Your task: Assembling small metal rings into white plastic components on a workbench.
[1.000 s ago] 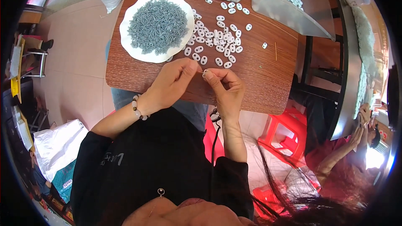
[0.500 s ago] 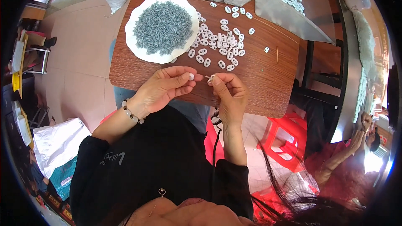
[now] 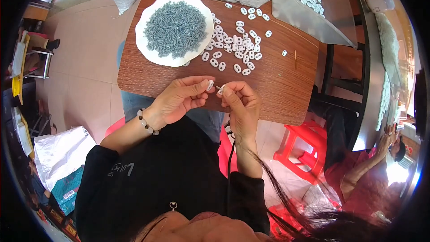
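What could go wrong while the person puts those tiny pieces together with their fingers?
1. The small white oval plastic piece in the left hand is pinched only at the fingertips, so it might slip and drop off the brown wooden board.
2. The tiny grey metal part in the right hand could also fall, since both hands work near the board's front edge.
3. A sleeve might nudge the heaped white round plate of grey parts or scatter the loose white pieces.

One wooden board (image 3: 277,85) carries one white plate (image 3: 148,51) at ten o'clock, heaped with grey pieces (image 3: 174,29) too many to count. Roughly thirty white oval pieces (image 3: 235,45) lie loose at twelve o'clock. Two hands work: left hand (image 3: 179,98), right hand (image 3: 239,105). One red stool (image 3: 304,148) stands at four o'clock.
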The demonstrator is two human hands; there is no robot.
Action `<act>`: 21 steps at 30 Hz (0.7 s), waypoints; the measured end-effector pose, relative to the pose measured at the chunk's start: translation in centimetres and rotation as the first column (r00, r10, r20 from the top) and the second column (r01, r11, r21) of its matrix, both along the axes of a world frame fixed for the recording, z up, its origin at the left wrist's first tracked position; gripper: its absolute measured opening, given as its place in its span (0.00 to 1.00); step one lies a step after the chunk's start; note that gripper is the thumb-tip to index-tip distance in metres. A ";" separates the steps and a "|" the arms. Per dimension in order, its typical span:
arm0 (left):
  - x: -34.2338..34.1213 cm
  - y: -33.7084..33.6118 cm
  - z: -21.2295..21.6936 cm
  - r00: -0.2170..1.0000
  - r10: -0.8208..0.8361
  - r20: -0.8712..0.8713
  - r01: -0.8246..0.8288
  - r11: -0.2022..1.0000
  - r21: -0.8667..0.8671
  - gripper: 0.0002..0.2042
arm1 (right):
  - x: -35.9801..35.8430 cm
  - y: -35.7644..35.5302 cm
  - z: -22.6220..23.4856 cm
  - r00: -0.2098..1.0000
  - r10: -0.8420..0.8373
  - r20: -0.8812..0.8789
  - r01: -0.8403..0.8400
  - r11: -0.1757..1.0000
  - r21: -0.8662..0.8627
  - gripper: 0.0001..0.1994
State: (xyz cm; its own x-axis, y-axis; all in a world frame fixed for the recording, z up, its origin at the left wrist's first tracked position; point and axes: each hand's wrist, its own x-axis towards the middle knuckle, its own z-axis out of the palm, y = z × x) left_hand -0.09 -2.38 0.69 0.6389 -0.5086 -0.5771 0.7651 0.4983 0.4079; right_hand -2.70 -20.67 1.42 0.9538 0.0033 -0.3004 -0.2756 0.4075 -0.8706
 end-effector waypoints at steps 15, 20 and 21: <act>-0.3 0.3 0.0 0.998 -0.014 0.060 0.008 0.996 0.090 0.11 | -0.4 0.2 0.1 0.999 -0.011 0.035 0.016 0.991 -0.129 0.04; -0.3 0.0 0.2 0.991 -0.027 0.132 -0.003 0.975 0.221 0.10 | -0.5 0.1 0.1 0.998 -0.025 0.054 0.033 0.987 -0.157 0.03; -0.4 0.0 0.1 0.985 -0.042 0.165 -0.003 0.965 0.261 0.10 | -0.5 0.1 0.0 0.999 -0.022 0.045 0.028 0.988 -0.150 0.03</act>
State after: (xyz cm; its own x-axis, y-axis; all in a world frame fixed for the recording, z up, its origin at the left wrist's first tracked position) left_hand -0.44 -2.34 0.81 0.7293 -0.3686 -0.5764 0.6830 0.3439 0.6443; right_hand -3.19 -20.60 1.45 0.9651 -0.0630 -0.2543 -0.2278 0.2771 -0.9334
